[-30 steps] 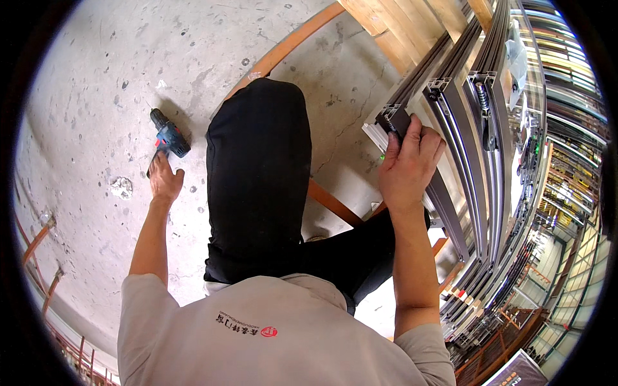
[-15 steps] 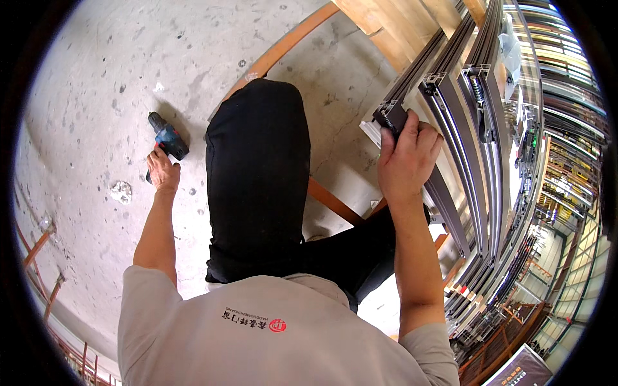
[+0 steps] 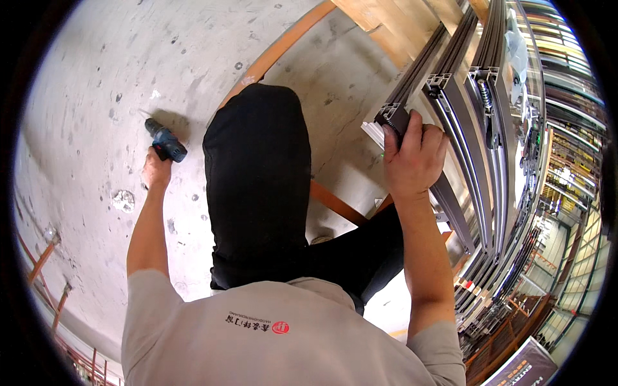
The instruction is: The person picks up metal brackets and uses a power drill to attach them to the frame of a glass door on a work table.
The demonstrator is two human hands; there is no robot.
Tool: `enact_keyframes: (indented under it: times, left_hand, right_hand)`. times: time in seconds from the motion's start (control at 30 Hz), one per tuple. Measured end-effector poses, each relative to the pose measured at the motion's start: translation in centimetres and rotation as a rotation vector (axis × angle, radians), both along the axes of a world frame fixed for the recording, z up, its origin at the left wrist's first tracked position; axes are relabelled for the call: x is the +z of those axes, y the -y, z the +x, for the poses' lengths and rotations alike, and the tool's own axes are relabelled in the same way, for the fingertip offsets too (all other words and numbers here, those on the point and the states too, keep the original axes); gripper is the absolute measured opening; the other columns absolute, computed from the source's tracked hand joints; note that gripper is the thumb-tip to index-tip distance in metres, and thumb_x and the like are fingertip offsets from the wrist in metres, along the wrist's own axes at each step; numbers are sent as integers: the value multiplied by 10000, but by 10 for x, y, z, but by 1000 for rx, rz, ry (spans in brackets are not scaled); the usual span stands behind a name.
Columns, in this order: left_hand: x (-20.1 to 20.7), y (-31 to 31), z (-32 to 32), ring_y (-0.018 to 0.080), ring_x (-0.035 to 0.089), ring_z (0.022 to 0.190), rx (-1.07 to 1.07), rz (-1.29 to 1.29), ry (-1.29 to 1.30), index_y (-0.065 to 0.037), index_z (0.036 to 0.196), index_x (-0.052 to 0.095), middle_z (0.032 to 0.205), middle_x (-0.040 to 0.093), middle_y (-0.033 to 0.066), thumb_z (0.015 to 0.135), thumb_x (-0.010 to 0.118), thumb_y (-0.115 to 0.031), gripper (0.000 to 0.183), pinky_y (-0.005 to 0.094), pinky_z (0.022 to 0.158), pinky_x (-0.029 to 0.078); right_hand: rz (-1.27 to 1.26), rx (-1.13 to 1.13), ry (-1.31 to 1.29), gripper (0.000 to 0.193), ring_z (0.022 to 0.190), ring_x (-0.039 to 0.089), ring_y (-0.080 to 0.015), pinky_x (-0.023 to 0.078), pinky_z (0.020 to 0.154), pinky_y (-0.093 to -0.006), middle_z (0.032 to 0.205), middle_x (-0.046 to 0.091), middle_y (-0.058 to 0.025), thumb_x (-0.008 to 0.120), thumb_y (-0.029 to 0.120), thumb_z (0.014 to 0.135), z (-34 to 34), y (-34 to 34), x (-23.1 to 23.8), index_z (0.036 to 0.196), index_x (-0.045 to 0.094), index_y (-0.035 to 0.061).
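Note:
My left hand (image 3: 156,171) is wrapped round the handle of a dark blue and black cordless drill (image 3: 168,144) over the concrete floor. A thin bit shows at its front, pointing up and left in the picture. On the other side, my right hand (image 3: 418,157) pinches the end of a dark grey frame profile (image 3: 394,116), thumb on one face and fingers on the other. Its cut end has a black piece in it. Beside it stand more dark profiles, one with a spring (image 3: 484,93) showing at its end.
An orange-brown metal bar (image 3: 283,51) curves along the floor past my bent knee (image 3: 257,180), and another bar (image 3: 336,202) lies beneath my legs. Wooden boards (image 3: 380,26) are behind the profiles. Racks of long stock (image 3: 576,122) line the far right. A crumpled white scrap (image 3: 123,201) lies left.
My left hand has closed more fully round the drill's handle, and the drill has turned slightly, its bit now showing. My right hand stays on the profile end.

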State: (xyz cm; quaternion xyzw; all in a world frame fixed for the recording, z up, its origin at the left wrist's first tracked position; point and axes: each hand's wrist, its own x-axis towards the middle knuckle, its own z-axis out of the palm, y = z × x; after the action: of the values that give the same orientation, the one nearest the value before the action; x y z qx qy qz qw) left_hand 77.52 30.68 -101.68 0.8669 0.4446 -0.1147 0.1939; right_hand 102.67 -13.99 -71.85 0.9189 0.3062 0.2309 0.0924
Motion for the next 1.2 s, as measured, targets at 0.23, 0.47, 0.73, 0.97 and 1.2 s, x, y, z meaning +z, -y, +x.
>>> enact_keyframes:
  times: [0.23, 0.47, 0.73, 0.97, 1.2]
  left_hand:
    - [108, -36, 31, 178, 643, 928, 232, -812, 850, 0, 1291, 617, 1060, 682, 71, 873, 611, -23, 418, 341, 904, 518]
    - [256, 16, 137, 158, 560, 665, 63, -1856, 815, 88, 1290, 486, 800, 576, 93, 790, 729, -330, 695, 292, 596, 507]
    - [252, 88, 170, 218, 661, 685, 99, -2198, 407, 84, 1212, 593, 1025, 655, 202, 820, 694, -276, 542, 340, 544, 580]
    - [238, 96, 177, 209, 649, 690, 170, -2251, 370, 83, 1218, 569, 1046, 642, 193, 825, 674, -283, 547, 335, 526, 563]
    - [244, 105, 186, 204, 647, 684, 143, -2215, 352, 73, 1210, 578, 1034, 647, 182, 831, 665, -278, 524, 332, 524, 557]
  right_hand:
    - [4, 13, 19, 547, 865, 536, -377, 482, 747, -474, 977, 506, -167, 763, 402, 882, 1, -5, -4, 1245, 628, 14]
    - [17, -21, -2, 566, 870, 540, -373, 487, 752, -473, 970, 506, -163, 791, 397, 851, 2, -1, -1, 1235, 628, 15]
    - [22, 5, 31, 542, 850, 539, -367, 488, 735, -464, 953, 502, -155, 775, 411, 863, 4, -4, -2, 1220, 637, 27]
    - [38, 8, 57, 609, 837, 529, -317, 416, 759, -476, 914, 505, -121, 817, 466, 774, 7, -1, -7, 1173, 663, 32]
    - [43, 9, 61, 588, 824, 518, -325, 422, 738, -467, 911, 496, -120, 801, 464, 793, 7, 0, -9, 1170, 663, 33]
